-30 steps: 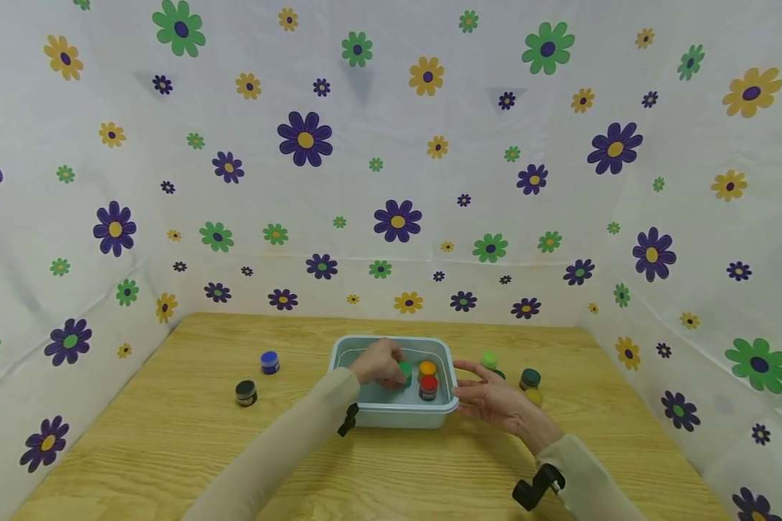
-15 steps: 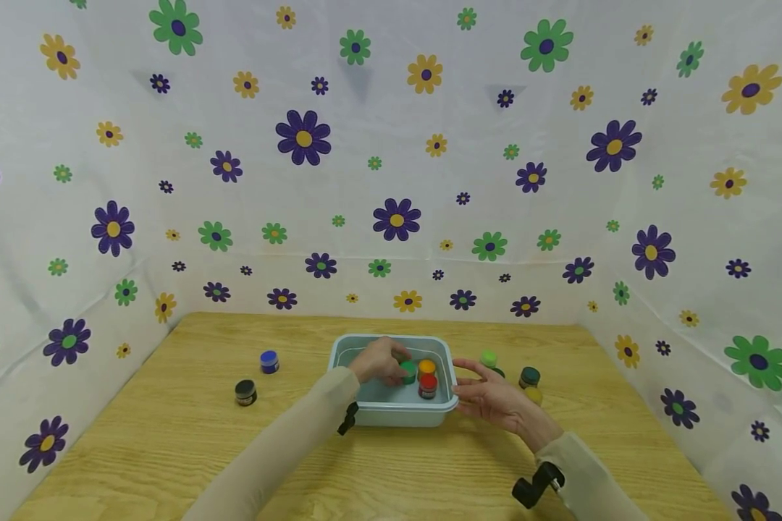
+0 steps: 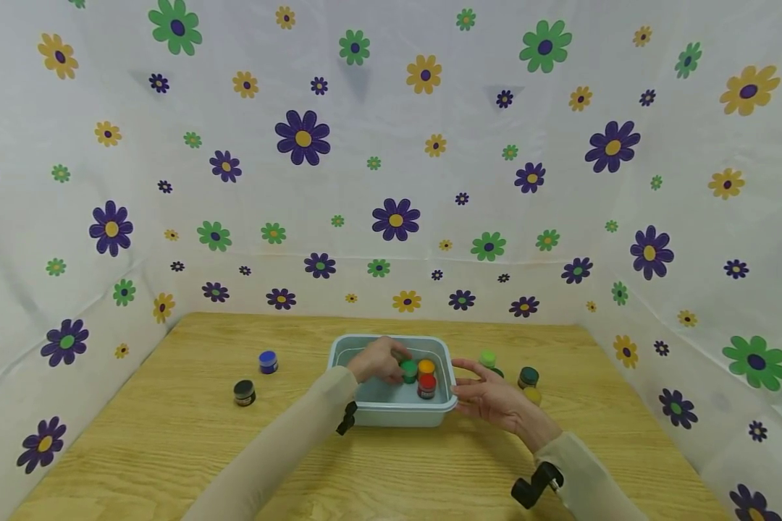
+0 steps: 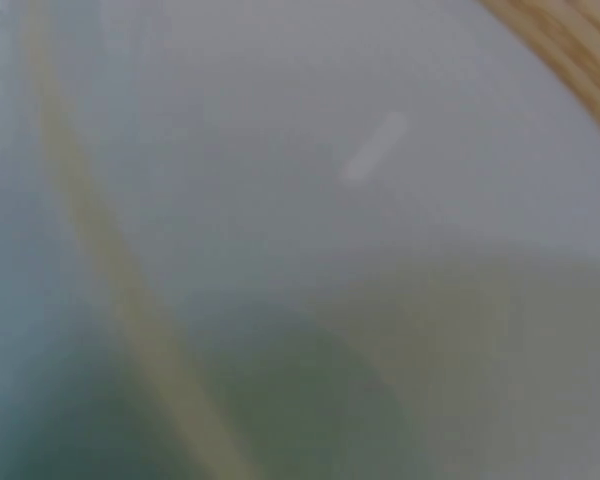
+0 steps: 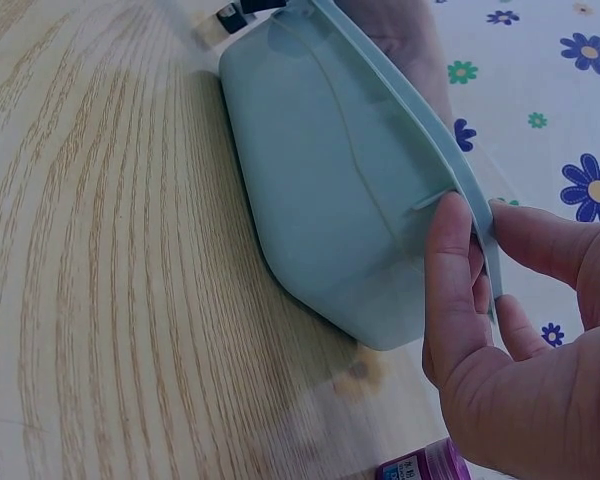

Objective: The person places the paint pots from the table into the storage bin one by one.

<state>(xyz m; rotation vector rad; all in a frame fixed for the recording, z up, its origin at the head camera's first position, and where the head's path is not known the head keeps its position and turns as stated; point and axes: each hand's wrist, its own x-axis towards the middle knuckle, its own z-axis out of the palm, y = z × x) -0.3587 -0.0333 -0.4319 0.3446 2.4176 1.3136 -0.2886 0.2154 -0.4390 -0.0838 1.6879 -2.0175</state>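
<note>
A pale blue-grey plastic tub [image 3: 397, 418] stands on the table in the head view. Inside it are small paint jars: one green-lidded [image 3: 408, 371], one orange-lidded [image 3: 426, 369] and one red-lidded [image 3: 426, 388]. My left hand [image 3: 379, 359] reaches into the tub, thumb and fingertips at the left side of the green-lidded jar. My right hand [image 3: 495, 401] grips the tub's right rim, and in the right wrist view its thumb and fingers stand on opposite sides of that rim [image 5: 460, 170]. Blurred tub wall [image 4: 380, 180] fills the left wrist view.
A blue-lidded jar [image 3: 268, 362] and a black jar [image 3: 244, 392] stand left of the tub. Behind my right hand are light-green [image 3: 487, 358], dark-teal [image 3: 528, 376] and yellow-lidded [image 3: 532, 395] jars. A purple jar [image 5: 425, 465] shows in the right wrist view. Flowered sheets border the table [image 3: 391, 477].
The green-lidded jar has shifted slightly right inside the tub, closer to the orange-lidded one, and more of its lid shows. My right hand has stayed at the rim.
</note>
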